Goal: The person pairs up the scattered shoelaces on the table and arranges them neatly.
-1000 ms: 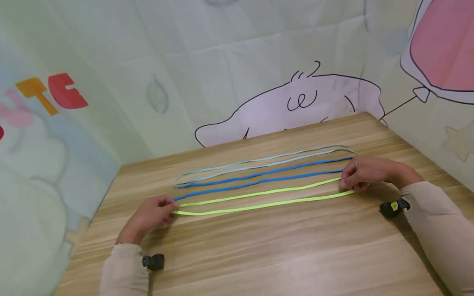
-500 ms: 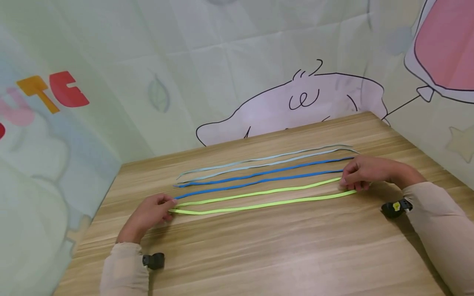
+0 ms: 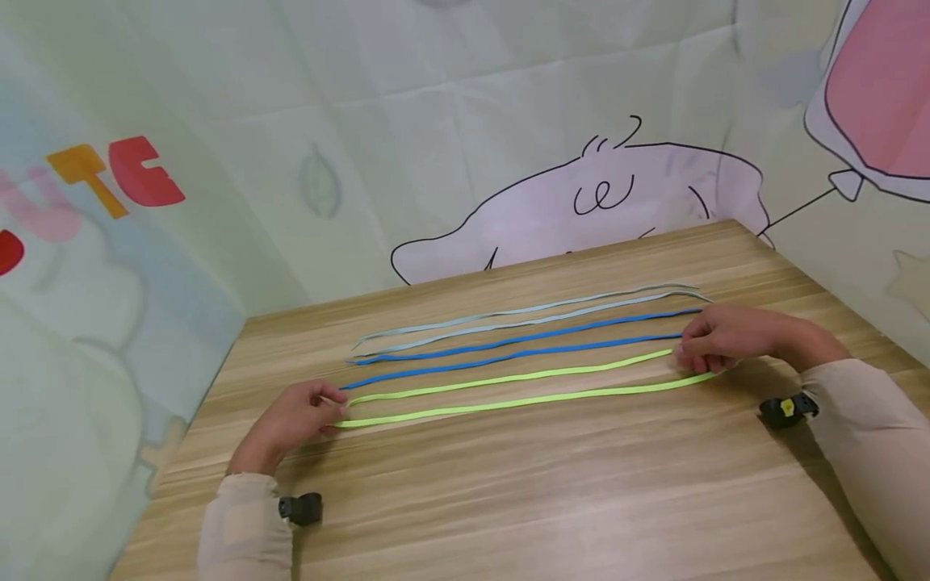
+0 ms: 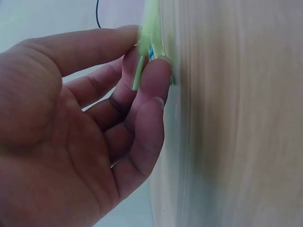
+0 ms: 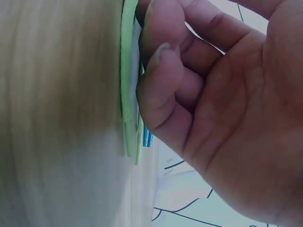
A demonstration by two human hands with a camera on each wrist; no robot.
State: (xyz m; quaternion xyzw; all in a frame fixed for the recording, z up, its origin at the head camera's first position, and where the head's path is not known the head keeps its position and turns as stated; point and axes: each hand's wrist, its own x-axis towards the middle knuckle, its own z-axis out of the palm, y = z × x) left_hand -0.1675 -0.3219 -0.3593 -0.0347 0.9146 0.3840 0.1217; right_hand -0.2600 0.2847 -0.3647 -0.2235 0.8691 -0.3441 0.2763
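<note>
Two yellow-green shoelaces lie side by side across the table, a front one point(image 3: 523, 403) and a rear one point(image 3: 508, 378). At their left ends my left hand point(image 3: 294, 420) pinches the front shoelace between thumb and finger; a narrow lace tip point(image 4: 138, 75) pokes out between the fingers in the left wrist view. My right hand point(image 3: 744, 332) has its fingers bent at the rear shoelace's right end, thumb and index fingertips on it. The front shoelace passes under that hand, its tip point(image 5: 127, 139) beyond the fingers in the right wrist view.
Behind the green pair lie two blue shoelaces point(image 3: 501, 356) and two pale grey-blue shoelaces point(image 3: 538, 308), roughly parallel. All rest on a wood-grain table point(image 3: 508, 492) backed by a printed cloth point(image 3: 385, 161). Black wrist cameras point(image 3: 301, 508) hang at both sleeves.
The front green shoelace's left end has come nearer the body, widening the gap from the rear one. My left index finger has lifted slightly. The head view has shifted a little left.
</note>
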